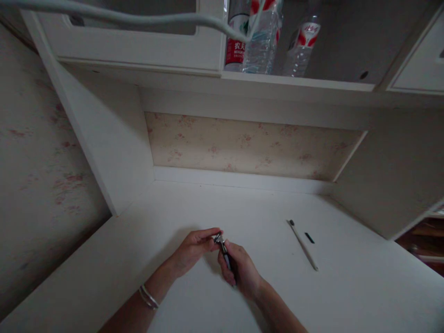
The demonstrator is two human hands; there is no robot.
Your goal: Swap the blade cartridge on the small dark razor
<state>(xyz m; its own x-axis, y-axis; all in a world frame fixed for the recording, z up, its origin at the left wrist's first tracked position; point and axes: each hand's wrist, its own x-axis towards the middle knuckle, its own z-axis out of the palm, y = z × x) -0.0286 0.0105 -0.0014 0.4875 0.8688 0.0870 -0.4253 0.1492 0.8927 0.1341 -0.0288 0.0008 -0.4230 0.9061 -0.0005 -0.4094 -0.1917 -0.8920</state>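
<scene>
My right hand [242, 269] is wrapped round the dark and silver handle of a razor [225, 254], its metal head tilted up and to the left. At that head, the thumb and fingers of my left hand [194, 249] are closed in a pinch; whether they also hold a small separate part cannot be made out. Both hands are just above the white desk [180, 203]. To their right lies a slim white toothbrush [305, 247] with a dark head. Beside it rests a small, flat dark strip [309, 237].
Above the desk hangs a white cabinet [138, 48] with plastic bottles [262, 46] on an open shelf. A pale cable or bar [138, 19] crosses the top left. White side panels [100, 125] close in the desk left and right, with flowered wallpaper [243, 143] behind.
</scene>
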